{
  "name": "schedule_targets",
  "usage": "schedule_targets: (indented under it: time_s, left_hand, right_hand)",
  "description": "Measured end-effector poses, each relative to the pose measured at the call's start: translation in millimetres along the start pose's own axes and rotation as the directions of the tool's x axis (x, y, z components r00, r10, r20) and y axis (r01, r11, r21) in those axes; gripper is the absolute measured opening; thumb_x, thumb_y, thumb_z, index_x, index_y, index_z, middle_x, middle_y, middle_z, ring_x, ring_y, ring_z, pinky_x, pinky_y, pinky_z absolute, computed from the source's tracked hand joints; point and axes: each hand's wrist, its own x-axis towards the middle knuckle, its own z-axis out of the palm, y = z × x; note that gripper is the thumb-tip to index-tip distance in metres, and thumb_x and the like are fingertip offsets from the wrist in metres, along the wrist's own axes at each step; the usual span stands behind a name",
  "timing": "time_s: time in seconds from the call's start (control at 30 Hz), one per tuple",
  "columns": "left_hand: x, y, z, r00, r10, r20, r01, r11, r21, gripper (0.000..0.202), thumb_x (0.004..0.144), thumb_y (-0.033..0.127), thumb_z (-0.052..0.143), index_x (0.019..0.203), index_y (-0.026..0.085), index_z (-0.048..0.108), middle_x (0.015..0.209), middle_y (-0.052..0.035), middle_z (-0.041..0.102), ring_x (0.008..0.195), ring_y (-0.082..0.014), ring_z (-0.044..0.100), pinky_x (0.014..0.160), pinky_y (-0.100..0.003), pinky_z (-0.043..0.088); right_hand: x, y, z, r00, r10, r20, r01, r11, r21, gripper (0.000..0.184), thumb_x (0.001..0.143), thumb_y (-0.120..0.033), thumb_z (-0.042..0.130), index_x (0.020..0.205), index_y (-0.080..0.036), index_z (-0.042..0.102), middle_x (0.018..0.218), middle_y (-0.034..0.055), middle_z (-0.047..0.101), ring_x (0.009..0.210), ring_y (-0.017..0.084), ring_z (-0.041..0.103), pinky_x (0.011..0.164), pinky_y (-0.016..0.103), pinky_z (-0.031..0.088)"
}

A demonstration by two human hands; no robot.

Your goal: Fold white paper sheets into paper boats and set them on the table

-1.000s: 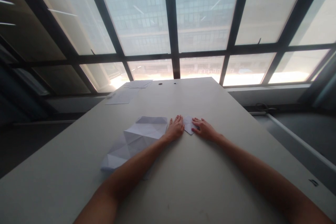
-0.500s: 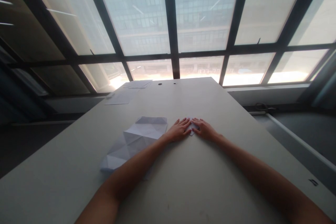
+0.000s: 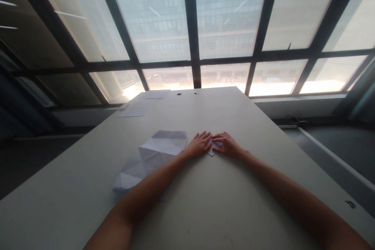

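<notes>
A: Where's the little folded paper [image 3: 211,152]?

B: Just below the middle of the frame, flat on the desk [image 3: 190,215], mostly hidden by fingers. The left hand [image 3: 199,144] lies flat over its left side, fingers stretched and gripping nothing. The right hand [image 3: 229,145] bends its fingers over the other side; whether they pinch, I can't tell from here.

A: What could spoil it?

B: A skid, I'd say. That desk looks smooth, so uneven pressure from the hands could twist the paper and set a crease crooked. Pulling too hard might tear a fold (thin paper forgives little).

A: And the big creased sheet [image 3: 161,144], left of centre?

B: The left forearm passes over its lower right part, touching or not, I can't say. A careless elbow could drag it along.

A: It's all triangles, that one, with a raised ridge.

B: Matte white, and faceted like a crumpled map. The loose sheets [image 3: 135,108] at the desk's far left corner look flat and plain beside it, while the small piece shows a blunt point at its near end.
</notes>
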Motion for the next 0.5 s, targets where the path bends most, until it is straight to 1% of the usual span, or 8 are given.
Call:
schedule_targets:
  time_s: [0.03, 0.1, 0.17, 0.3, 0.37, 0.5]
  left_hand:
    - [-0.1, 0.1, 0.4, 1.0, 0.003, 0.028, -0.003, 1.0, 0.004, 0.056, 0.102, 0.043, 0.028, 0.153, 0.019, 0.03, 0.16, -0.0088, 0.03, 0.148, -0.0267, 0.023, 0.12, -0.049, 0.018]
    - [0.1, 0.1, 0.9, 0.998, 0.004, 0.056, -0.004, 1.0, 0.004, 0.059, 0.103, 0.045, 0.025, 0.155, 0.018, 0.025, 0.162, -0.0085, 0.025, 0.15, -0.027, 0.018, 0.12, -0.05, 0.015]
    - [0.5, -0.3, 1.4, 0.998, -0.007, 0.06, 0.007, 1.0, -0.001, 0.06, 0.102, 0.046, 0.025, 0.156, 0.018, 0.024, 0.162, -0.0085, 0.024, 0.15, -0.0261, 0.017, 0.12, -0.049, 0.014]
    - [1.0, -1.9, 2.7, 0.998, -0.029, 0.062, 0.03, 1.0, -0.009, 0.062, 0.102, 0.047, 0.025, 0.157, 0.018, 0.02, 0.162, -0.0095, 0.024, 0.15, -0.0247, 0.018, 0.121, -0.047, 0.014]
    - [0.8, -2.7, 3.0, 0.997, -0.021, 0.069, 0.022, 1.0, -0.003, 0.064, 0.102, 0.049, 0.025, 0.157, 0.019, 0.018, 0.162, -0.01, 0.022, 0.151, -0.0252, 0.017, 0.121, -0.047, 0.013]
    - [-0.6, -3.2, 2.3, 0.996, 0.011, 0.089, -0.012, 1.0, 0.011, 0.069, 0.101, 0.056, 0.023, 0.158, 0.018, 0.014, 0.164, -0.0111, 0.016, 0.152, -0.0262, 0.011, 0.121, -0.047, 0.009]
  right_hand:
    - [-0.1, 0.4, 0.9, 1.0, -0.002, 0.002, 0.002, 1.0, 0.0, 0.035, 0.083, -0.037, 0.07, 0.117, -0.029, 0.071, 0.128, 0.0072, 0.067, 0.119, 0.026, 0.06, 0.116, 0.051, 0.026]
    - [-0.1, 0.7, 2.1, 1.0, -0.001, 0.013, 0.001, 1.0, -0.007, 0.038, 0.084, -0.038, 0.068, 0.121, -0.029, 0.068, 0.132, 0.0083, 0.065, 0.122, 0.026, 0.058, 0.116, 0.052, 0.026]
    - [0.2, 0.2, 2.5, 0.999, 0.005, 0.039, -0.005, 1.0, -0.021, 0.043, 0.087, -0.038, 0.065, 0.129, -0.029, 0.064, 0.138, 0.0093, 0.06, 0.129, 0.027, 0.053, 0.116, 0.054, 0.025]
    - [1.5, -2.4, 1.2, 0.993, 0.027, 0.114, -0.023, 0.999, -0.038, 0.054, 0.092, -0.039, 0.057, 0.144, -0.029, 0.049, 0.148, 0.0095, 0.05, 0.14, 0.027, 0.041, 0.116, 0.058, 0.02]
    - [2.1, -3.5, 0.2, 0.99, 0.032, 0.135, -0.027, 0.999, -0.039, 0.056, 0.093, -0.04, 0.054, 0.147, -0.029, 0.044, 0.15, 0.0094, 0.047, 0.142, 0.026, 0.038, 0.117, 0.057, 0.019]
    - [2.6, -3.2, -0.1, 0.986, 0.043, 0.159, -0.037, 0.998, -0.042, 0.056, 0.095, -0.041, 0.052, 0.149, -0.029, 0.042, 0.152, 0.0093, 0.045, 0.144, 0.026, 0.035, 0.118, 0.057, 0.016]
